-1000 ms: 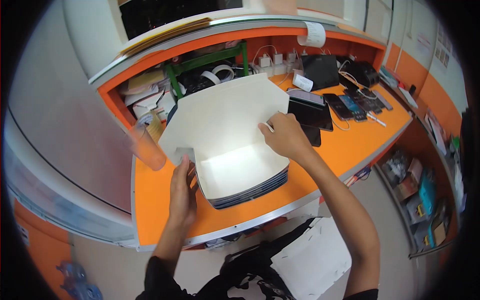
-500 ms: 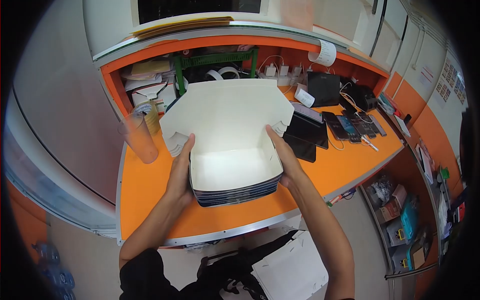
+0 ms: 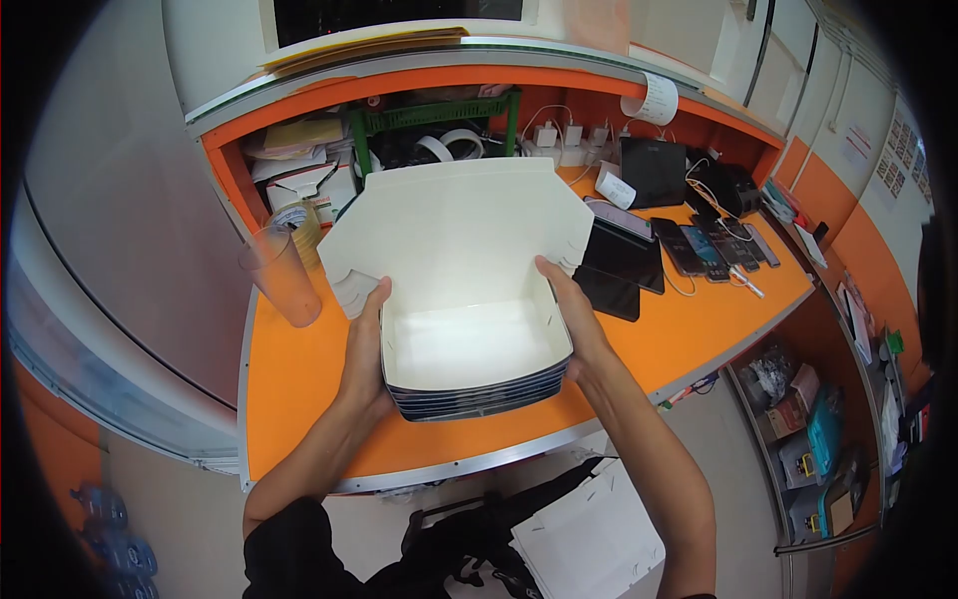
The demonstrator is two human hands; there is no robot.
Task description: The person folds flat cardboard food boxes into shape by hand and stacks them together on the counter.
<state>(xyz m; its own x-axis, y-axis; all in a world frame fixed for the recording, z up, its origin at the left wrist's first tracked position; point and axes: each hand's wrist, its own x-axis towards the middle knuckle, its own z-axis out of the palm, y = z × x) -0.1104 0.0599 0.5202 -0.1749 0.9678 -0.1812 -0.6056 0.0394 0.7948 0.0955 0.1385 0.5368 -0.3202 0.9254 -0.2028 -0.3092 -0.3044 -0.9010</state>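
A nested stack of open paper food boxes [image 3: 474, 344], white inside with dark outer sides, is held over the front of the orange desk [image 3: 299, 399]. The raised white lids stand up behind the box cavity. On the left side of the stack, my left hand [image 3: 364, 344] grips it with the thumb up along the rim. My right hand [image 3: 579, 319] clasps the opposite side, its thumb on the inner edge near the lid fold. The fingers under and behind the stack are partly hidden.
An orange-tinted clear cup [image 3: 284, 280] and tape rolls [image 3: 299, 225] are at the left. Tablets [image 3: 624, 260] and several phones [image 3: 699, 250] lie to the right. Behind is a green rack [image 3: 429, 120]. White sheets [image 3: 589, 534] are below the desk edge.
The view has shifted slightly. Both hands and the box stack sit a little lower and further right in the picture, with the grip unchanged.
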